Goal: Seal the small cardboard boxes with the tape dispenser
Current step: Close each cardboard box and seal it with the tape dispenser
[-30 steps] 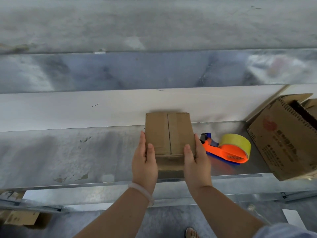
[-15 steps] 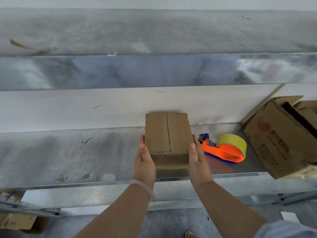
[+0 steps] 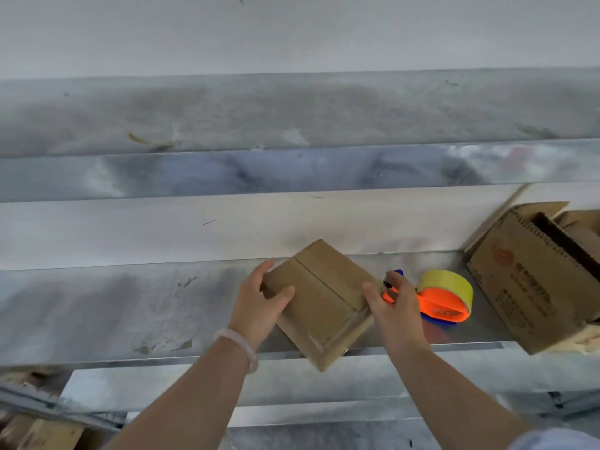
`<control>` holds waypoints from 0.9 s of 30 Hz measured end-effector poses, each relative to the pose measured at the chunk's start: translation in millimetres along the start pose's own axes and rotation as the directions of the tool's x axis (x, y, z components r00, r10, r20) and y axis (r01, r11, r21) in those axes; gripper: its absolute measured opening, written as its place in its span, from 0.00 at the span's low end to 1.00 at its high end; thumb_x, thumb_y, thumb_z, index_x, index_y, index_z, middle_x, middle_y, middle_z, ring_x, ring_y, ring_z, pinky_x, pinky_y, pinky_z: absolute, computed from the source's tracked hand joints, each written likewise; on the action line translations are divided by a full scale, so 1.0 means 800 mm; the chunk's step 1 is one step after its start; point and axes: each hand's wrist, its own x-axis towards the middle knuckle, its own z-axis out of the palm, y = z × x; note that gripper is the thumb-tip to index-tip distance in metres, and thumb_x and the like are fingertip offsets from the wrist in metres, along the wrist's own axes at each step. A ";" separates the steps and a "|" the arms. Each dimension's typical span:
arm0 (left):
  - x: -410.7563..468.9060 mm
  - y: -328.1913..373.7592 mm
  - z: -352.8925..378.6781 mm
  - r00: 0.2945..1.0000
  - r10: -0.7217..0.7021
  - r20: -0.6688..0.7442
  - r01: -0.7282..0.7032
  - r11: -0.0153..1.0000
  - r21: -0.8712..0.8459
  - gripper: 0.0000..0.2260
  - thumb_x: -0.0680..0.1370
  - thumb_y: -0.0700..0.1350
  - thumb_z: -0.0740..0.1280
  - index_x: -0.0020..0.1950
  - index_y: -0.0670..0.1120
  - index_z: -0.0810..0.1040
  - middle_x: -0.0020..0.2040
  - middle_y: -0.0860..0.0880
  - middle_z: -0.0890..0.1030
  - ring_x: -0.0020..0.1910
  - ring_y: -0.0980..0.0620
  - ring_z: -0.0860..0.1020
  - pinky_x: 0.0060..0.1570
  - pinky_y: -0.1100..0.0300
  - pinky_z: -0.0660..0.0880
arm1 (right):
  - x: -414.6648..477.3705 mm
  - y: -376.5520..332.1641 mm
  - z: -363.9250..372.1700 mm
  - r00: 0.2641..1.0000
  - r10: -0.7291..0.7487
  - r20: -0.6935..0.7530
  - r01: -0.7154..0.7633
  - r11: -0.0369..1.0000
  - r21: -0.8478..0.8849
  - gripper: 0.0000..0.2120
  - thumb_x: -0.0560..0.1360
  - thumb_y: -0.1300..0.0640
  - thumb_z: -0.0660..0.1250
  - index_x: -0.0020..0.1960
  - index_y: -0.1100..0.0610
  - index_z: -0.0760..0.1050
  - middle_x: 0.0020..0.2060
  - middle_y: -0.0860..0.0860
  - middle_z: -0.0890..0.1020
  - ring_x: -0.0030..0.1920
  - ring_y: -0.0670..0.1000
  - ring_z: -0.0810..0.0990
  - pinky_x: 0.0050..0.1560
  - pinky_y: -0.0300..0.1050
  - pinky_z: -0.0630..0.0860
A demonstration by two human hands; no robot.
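A small brown cardboard box (image 3: pixel 319 297) with closed flaps and a visible centre seam sits turned diagonally on the metal shelf (image 3: pixel 113 306), one corner hanging past the front edge. My left hand (image 3: pixel 259 303) grips its left corner, thumb on top. My right hand (image 3: pixel 394 311) holds the box's right corner with curled fingers. Just right of that hand lies the orange tape dispenser (image 3: pixel 443 302) with a yellow tape roll, partly hidden behind my fingers.
A large open cardboard carton (image 3: pixel 532 287) stands at the right end of the shelf, close to the dispenser. A white wall strip (image 3: pixel 162 228) backs the shelf, and another metal shelf runs above. Cardboard scraps (image 3: pixel 42 433) lie below at the bottom left.
The box has been rotated from square-on to diagonal and pulled toward the shelf's front edge. Both hands shifted from its sides to its corners. The camera view tilted upward.
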 end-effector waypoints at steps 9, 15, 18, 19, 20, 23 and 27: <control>-0.043 -0.017 0.008 0.992 0.018 -0.126 -0.002 0.992 0.123 0.28 0.75 0.57 0.68 0.73 0.55 0.63 0.55 0.51 0.72 0.50 0.54 0.75 0.47 0.61 0.75 | -0.031 -0.002 0.015 0.982 -0.018 0.191 0.028 0.998 -0.052 0.19 0.78 0.56 0.65 0.67 0.43 0.68 0.53 0.40 0.76 0.52 0.40 0.75 0.49 0.39 0.73; -0.002 -0.001 -0.019 0.995 -0.065 0.070 0.071 0.994 -0.086 0.34 0.79 0.41 0.66 0.78 0.56 0.52 0.73 0.56 0.62 0.71 0.54 0.64 0.69 0.53 0.66 | -0.004 -0.021 -0.010 0.916 0.033 0.400 0.018 0.992 -0.125 0.25 0.79 0.56 0.62 0.75 0.45 0.63 0.65 0.41 0.71 0.63 0.43 0.68 0.61 0.39 0.64; 0.000 0.001 -0.020 0.991 -0.053 0.124 0.056 0.998 -0.024 0.26 0.78 0.41 0.68 0.74 0.53 0.65 0.67 0.49 0.71 0.65 0.52 0.71 0.63 0.57 0.70 | 0.006 -0.017 -0.012 0.961 -0.025 0.275 0.085 0.974 -0.211 0.27 0.78 0.51 0.66 0.75 0.47 0.63 0.67 0.46 0.72 0.62 0.44 0.69 0.62 0.40 0.66; -0.003 -0.001 -0.018 0.994 -0.041 0.101 0.043 0.999 -0.014 0.25 0.77 0.41 0.69 0.71 0.54 0.67 0.64 0.50 0.73 0.61 0.53 0.73 0.60 0.58 0.71 | 0.006 -0.013 -0.011 0.982 -0.065 0.178 0.104 0.969 -0.222 0.28 0.77 0.50 0.67 0.74 0.48 0.63 0.68 0.48 0.71 0.63 0.45 0.69 0.64 0.42 0.67; -0.007 -0.003 -0.015 0.997 -0.031 0.077 0.032 0.999 -0.019 0.24 0.76 0.42 0.70 0.70 0.54 0.69 0.62 0.51 0.74 0.59 0.55 0.73 0.57 0.60 0.71 | 0.001 -0.011 -0.011 0.992 -0.096 0.081 0.112 0.969 -0.218 0.30 0.75 0.49 0.69 0.74 0.49 0.64 0.68 0.49 0.71 0.66 0.47 0.68 0.67 0.44 0.66; -0.021 -0.013 0.000 1.000 0.018 -0.002 -0.018 1.000 -0.012 0.21 0.74 0.46 0.73 0.63 0.58 0.72 0.58 0.53 0.75 0.55 0.57 0.75 0.54 0.61 0.73 | -0.024 -0.001 -0.006 0.987 -0.132 -0.095 0.118 0.983 -0.139 0.35 0.71 0.49 0.74 0.73 0.51 0.63 0.67 0.49 0.66 0.68 0.49 0.65 0.70 0.50 0.65; -0.037 -0.024 0.023 0.992 0.110 -0.056 -0.102 0.986 0.133 0.26 0.71 0.58 0.73 0.66 0.62 0.69 0.57 0.53 0.71 0.54 0.58 0.74 0.57 0.59 0.74 | -0.051 0.018 0.007 0.991 -0.135 0.012 0.135 0.991 0.002 0.34 0.70 0.55 0.76 0.70 0.47 0.63 0.63 0.44 0.68 0.59 0.42 0.73 0.56 0.40 0.76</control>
